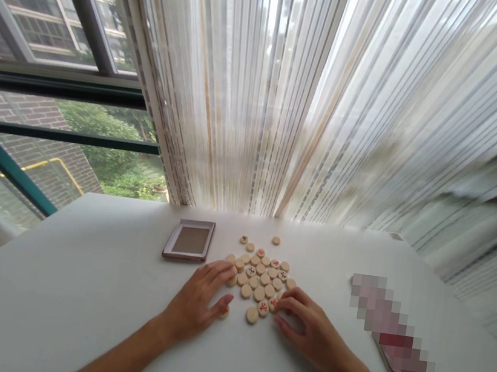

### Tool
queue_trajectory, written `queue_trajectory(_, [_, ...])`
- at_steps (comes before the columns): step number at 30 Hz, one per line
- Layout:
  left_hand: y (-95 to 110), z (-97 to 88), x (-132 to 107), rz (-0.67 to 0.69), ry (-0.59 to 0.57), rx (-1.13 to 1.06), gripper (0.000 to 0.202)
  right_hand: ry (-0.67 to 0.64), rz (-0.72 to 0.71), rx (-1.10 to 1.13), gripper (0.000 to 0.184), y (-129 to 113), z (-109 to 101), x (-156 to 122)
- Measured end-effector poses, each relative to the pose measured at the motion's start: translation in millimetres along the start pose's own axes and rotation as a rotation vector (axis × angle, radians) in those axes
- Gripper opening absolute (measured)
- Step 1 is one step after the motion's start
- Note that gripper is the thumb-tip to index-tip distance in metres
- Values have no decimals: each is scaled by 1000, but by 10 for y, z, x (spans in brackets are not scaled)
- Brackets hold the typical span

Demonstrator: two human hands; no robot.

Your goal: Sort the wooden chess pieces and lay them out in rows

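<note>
Several round wooden Chinese chess pieces (259, 294) lie in a loose cluster on the white table (121, 316). Most show plain faces; a few bear red or black characters. At the cluster's left edge, my left hand (196, 301) rests with fingers spread, its fingertips touching pieces. A red-marked piece (224, 313) is partly hidden under its thumb. My right hand (314, 329) lies at the right edge, fingers bent and thumb apart, the tips against pieces near a red-marked one (274, 303). Neither hand visibly grips a piece.
A shallow open box (169, 247) sits left of the pieces. On the right lies a pixelated pinkish long object (389, 335). A single piece (277, 240) is apart at the back. Striped sheer curtains (248, 119) hang behind the table, beside a window on the left.
</note>
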State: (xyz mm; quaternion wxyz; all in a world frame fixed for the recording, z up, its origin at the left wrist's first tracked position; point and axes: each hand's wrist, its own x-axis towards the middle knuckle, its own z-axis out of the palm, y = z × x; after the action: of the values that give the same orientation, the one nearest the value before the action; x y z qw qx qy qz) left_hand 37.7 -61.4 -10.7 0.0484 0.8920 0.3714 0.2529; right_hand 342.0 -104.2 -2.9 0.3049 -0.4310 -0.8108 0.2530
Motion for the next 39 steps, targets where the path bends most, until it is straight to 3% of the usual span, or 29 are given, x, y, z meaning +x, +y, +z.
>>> queue_trajectory(4, [14, -11, 20, 47, -29, 17, 44, -26, 11, -9, 20, -34, -16, 5])
queue_trajectory(11, [-22, 82, 16, -80, 112, -55, 23, -83, 48, -22, 23, -86, -51, 0])
queue_trajectory(20, [-71, 111, 17, -239, 161, -102, 10, -96, 57, -34, 24, -94, -56, -10])
queue_trajectory(26, [-12, 58, 24, -172, 154, -46, 12, -43, 26, -31, 21, -76, -27, -14])
queue_trajectory(30, [47, -30, 10, -7, 49, -94, 29, 125, -35, -39, 19, -38, 35, 6])
queue_trajectory(32, [58, -47, 9, 63, -25, -90, 48, 196, -59, -58, 18, -25, 67, 72])
queue_trajectory(34, [47, -32, 9, 41, -7, -69, 60, 189, -81, -73, 19, -36, 95, 207])
queue_trajectory(37, [8, 17, -3, -85, 124, -80, 48, 78, -122, -108, 20, -105, 139, 528])
queue_trajectory(39, [-7, 35, -20, -113, 134, -131, 30, 28, -121, -141, 19, -160, 187, 771])
